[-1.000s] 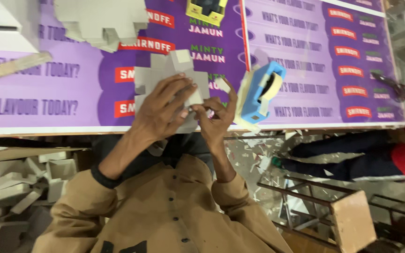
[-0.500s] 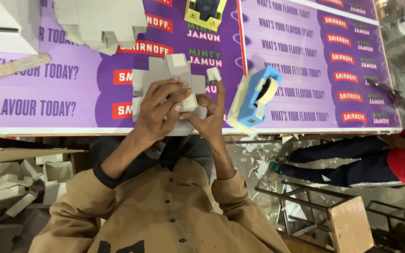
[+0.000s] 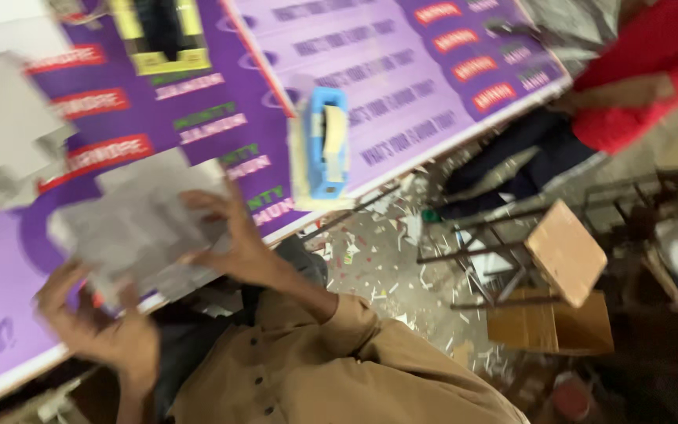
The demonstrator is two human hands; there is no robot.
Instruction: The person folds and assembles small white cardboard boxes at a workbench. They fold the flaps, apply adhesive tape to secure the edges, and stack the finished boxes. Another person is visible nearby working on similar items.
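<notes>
Cardboard piece (image 3: 139, 228), one, clamped between left hand (image 3: 107, 334) and right hand (image 3: 229, 239), one blue tape dispenser (image 3: 329, 141) nearby

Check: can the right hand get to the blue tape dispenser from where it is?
Probably yes. The right hand grips the grey cardboard piece, so it isn't free, but the blue tape dispenser stands just past it on the purple table with nothing between.

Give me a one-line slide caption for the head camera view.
Both hands, left and right, hold a grey cardboard piece over a purple printed table, blue tape dispenser nearby.
</notes>
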